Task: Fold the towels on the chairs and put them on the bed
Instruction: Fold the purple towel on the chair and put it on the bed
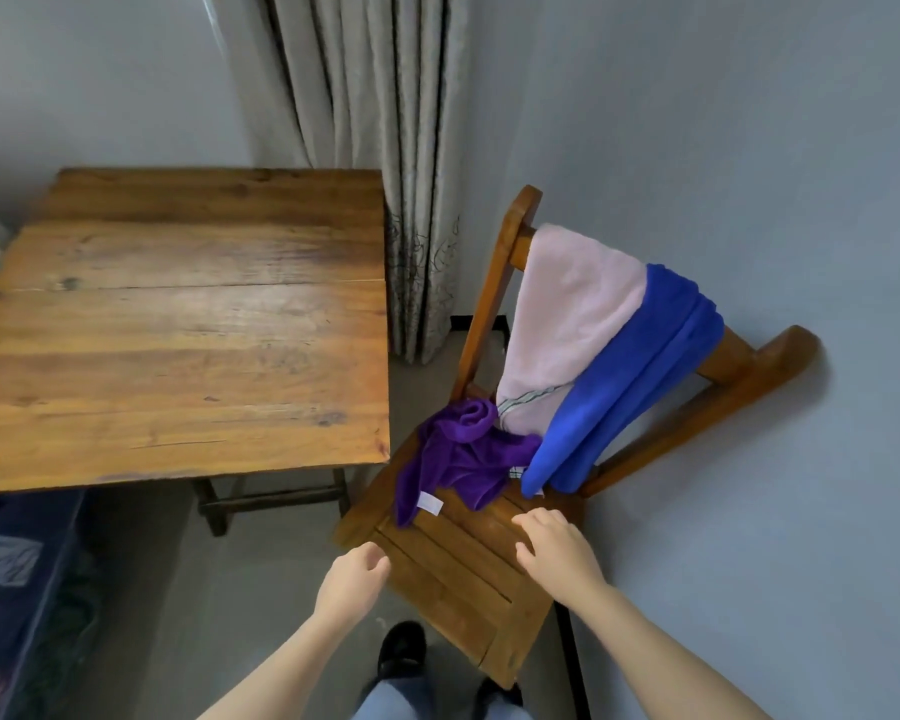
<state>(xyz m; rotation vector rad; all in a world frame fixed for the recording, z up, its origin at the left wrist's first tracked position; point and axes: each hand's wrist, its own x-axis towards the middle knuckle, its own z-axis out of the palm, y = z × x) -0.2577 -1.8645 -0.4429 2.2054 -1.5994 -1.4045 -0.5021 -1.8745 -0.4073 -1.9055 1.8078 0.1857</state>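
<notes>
Left hand [352,582] and right hand [554,550] empty, fingers loosely curled, at near edge of chair [463,569] seat, 6 o'clock of crumpled purple towel [453,459]; poised, probably, to lift it. At 1 o'clock, draped over backrest: pink towel [567,324], blue towel [619,387], both unfolded.

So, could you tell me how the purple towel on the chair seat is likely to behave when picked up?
The purple towel lies crumpled in soft folds, so it will probably hang limp. It looks thin, so likely light. Its end touches the blue towel, which may shift with it.
</notes>
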